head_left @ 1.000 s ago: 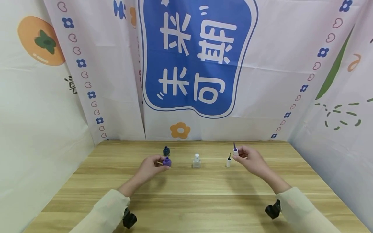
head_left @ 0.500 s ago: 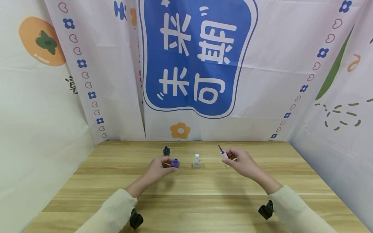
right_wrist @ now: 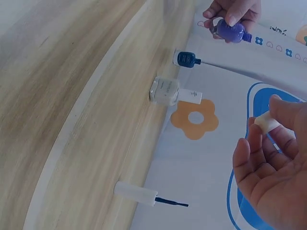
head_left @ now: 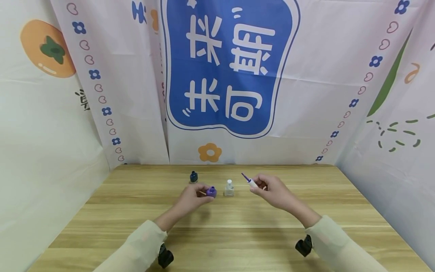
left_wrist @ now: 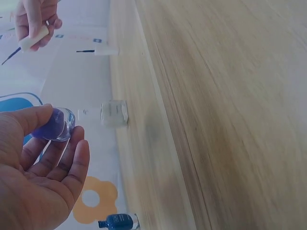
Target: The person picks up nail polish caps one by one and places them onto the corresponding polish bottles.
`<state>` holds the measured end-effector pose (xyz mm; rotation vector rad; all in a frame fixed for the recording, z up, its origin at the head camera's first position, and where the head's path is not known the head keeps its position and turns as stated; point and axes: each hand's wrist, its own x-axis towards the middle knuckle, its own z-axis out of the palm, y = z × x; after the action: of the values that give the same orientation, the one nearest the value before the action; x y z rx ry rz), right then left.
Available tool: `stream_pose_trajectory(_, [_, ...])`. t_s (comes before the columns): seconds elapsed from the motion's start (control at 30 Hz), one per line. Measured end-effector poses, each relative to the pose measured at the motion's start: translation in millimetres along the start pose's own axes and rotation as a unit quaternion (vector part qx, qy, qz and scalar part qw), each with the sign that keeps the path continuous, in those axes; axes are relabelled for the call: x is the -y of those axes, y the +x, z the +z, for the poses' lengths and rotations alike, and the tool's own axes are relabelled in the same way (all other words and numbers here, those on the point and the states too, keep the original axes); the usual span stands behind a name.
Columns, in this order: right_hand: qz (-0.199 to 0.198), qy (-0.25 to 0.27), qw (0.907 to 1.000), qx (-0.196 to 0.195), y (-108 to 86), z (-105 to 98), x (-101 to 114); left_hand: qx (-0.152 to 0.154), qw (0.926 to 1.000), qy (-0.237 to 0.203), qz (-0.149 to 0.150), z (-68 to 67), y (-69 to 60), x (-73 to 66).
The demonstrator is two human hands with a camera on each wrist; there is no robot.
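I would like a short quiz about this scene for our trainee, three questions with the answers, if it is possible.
1. True or false: the clear bottle on the table has its cap on.
2. What does the right hand hold?
a) the dark blue bottle
b) a white brush cap with a purple brush
c) an orange flower
3. Which bottle is in the left hand, and is its neck open?

Key:
1. True.
2. b.
3. The purple bottle; yes, its neck is open.
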<state>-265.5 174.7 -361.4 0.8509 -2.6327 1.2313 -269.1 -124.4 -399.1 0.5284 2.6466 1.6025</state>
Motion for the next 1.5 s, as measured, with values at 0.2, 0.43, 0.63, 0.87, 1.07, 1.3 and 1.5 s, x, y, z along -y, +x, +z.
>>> stream_pose_trajectory(0.2, [-0.018,-0.004,0.9997,0.015,3.6,7,7,0.005,0.9999,0.009,-0.006,4.3,-0.1,-2.4])
stream_pose_trajectory(0.43, [-0.041,-0.005,0.9986,0.034,8.1,14,13,0.019,0.9998,0.006,-0.001,8.1,-1.6,-2.4])
stream_pose_trajectory(0.63, [-0.053,-0.028,0.9967,0.055,9.2,17,18,0.022,0.9997,0.004,0.007,11.4,-3.0,-2.5])
stream_pose_trajectory(0.87, [-0.047,-0.051,0.9955,0.064,10.1,19,24,0.029,0.9995,0.005,0.014,14.1,-4.3,-3.6])
stream_pose_trajectory(1.07, [-0.048,-0.060,0.9950,0.063,10.9,20,26,0.036,0.9992,0.008,0.017,16.1,-5.7,-5.7])
stream_pose_trajectory(1.3, [-0.052,-0.071,0.9943,0.061,12.5,20,26,0.039,0.9991,0.006,0.019,16.5,-6.7,-8.0])
stream_pose_trajectory(1.5, [-0.063,-0.076,0.9930,0.064,12.9,21,26,0.040,0.9990,0.007,0.017,16.4,-6.5,-10.1])
